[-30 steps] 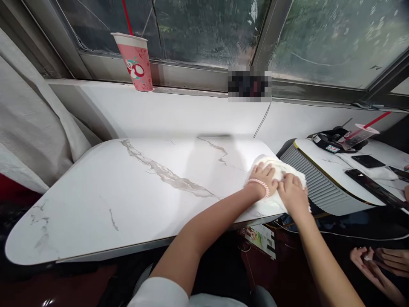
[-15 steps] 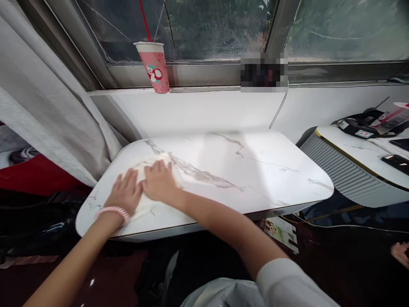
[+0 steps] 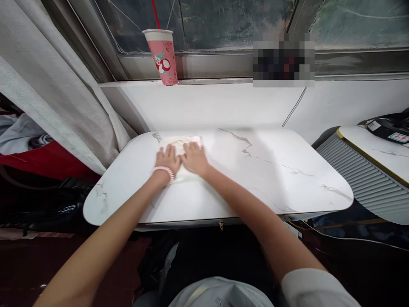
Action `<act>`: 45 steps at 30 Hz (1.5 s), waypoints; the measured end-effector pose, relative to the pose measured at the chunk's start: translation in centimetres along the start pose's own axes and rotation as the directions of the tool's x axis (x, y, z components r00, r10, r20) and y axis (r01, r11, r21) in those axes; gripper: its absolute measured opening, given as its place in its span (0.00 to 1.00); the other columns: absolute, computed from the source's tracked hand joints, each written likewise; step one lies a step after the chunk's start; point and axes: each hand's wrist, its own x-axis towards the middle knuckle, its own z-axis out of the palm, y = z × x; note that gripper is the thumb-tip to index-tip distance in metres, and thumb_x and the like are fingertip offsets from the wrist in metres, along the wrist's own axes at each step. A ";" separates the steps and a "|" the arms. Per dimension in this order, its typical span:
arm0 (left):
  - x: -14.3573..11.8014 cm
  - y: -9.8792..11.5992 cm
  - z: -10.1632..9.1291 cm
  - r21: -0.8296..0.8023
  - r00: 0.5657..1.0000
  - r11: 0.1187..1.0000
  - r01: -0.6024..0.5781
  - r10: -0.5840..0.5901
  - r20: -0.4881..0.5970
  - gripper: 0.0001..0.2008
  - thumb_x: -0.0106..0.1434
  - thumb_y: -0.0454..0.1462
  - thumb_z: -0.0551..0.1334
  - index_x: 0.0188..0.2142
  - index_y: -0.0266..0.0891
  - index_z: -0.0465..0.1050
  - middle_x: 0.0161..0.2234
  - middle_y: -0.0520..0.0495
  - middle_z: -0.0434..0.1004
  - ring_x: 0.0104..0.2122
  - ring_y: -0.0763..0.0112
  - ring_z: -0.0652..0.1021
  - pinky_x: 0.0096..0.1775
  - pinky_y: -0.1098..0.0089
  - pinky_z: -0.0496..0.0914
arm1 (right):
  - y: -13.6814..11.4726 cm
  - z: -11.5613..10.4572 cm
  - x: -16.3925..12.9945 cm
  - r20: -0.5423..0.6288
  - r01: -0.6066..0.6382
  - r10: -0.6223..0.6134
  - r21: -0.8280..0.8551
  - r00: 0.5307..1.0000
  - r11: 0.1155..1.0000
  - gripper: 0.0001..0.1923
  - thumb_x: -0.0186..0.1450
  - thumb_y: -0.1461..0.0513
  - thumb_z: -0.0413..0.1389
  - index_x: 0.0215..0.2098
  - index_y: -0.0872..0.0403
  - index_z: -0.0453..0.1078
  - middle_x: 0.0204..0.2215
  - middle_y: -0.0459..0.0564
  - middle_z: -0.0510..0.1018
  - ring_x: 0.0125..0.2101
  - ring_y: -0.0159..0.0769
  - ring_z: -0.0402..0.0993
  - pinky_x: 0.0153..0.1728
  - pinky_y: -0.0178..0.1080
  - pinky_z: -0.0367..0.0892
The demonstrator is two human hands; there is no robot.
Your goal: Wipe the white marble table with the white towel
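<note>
Cloth [image 3: 180, 147] | moved to table's [image 3: 271, 179] far-left; both hands flat on it

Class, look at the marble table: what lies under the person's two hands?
A white cloth lies flat on the marble table, pressed by the left hand and right hand. The cloth's middle and the tabletop beneath it are covered.

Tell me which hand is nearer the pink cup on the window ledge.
Left. The left hand lies flat on the white cloth, almost straight below the pink cup. The right hand presses the same cloth beside it, further right of the cup.
</note>
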 end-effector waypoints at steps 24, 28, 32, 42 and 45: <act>3.9 35.7 5.3 -0.288 0.835 0.827 -0.483 0.534 0.132 0.32 0.72 0.45 0.42 0.70 0.33 0.52 0.72 0.48 0.48 0.72 0.55 0.47 0.71 0.55 0.39 | 29.7 -13.4 -13.1 -0.266 -0.579 0.521 -0.236 0.811 0.780 0.26 0.69 0.60 0.39 0.62 0.57 0.61 0.63 0.62 0.67 0.65 0.50 0.59 0.64 0.68 0.49; 6.6 28.3 4.9 -0.251 0.900 0.891 -0.379 0.418 0.126 0.32 0.72 0.46 0.42 0.71 0.36 0.51 0.73 0.50 0.45 0.71 0.54 0.47 0.71 0.54 0.42 | 25.0 -10.5 -6.6 -0.176 -0.482 0.450 -0.274 0.876 0.832 0.28 0.69 0.61 0.38 0.65 0.60 0.59 0.66 0.64 0.63 0.67 0.49 0.54 0.65 0.62 0.51; 7.1 17.0 3.3 -0.172 0.968 0.964 -0.204 0.225 0.109 0.31 0.71 0.46 0.44 0.71 0.37 0.51 0.73 0.49 0.45 0.71 0.52 0.49 0.70 0.53 0.47 | 16.6 -6.0 -0.5 -0.082 -0.313 0.302 -0.252 0.950 0.916 0.28 0.69 0.62 0.41 0.66 0.60 0.59 0.68 0.63 0.60 0.68 0.49 0.53 0.65 0.59 0.51; 1.8 -13.7 -0.8 -0.001 0.993 0.993 0.115 -0.115 -0.019 0.29 0.70 0.45 0.43 0.68 0.42 0.56 0.71 0.45 0.54 0.71 0.56 0.52 0.68 0.48 0.52 | -8.9 5.5 7.0 -0.020 0.121 -0.122 -0.017 0.992 0.992 0.28 0.72 0.56 0.44 0.67 0.60 0.59 0.68 0.66 0.59 0.69 0.54 0.50 0.67 0.60 0.44; 2.1 -18.1 -0.9 -0.014 0.997 0.998 0.067 -0.068 -0.028 0.28 0.69 0.43 0.43 0.67 0.44 0.57 0.70 0.46 0.57 0.71 0.58 0.53 0.68 0.47 0.50 | -11.5 6.7 8.1 0.005 0.155 -0.155 0.031 0.988 0.987 0.28 0.73 0.56 0.42 0.67 0.60 0.58 0.68 0.67 0.58 0.70 0.54 0.49 0.67 0.61 0.44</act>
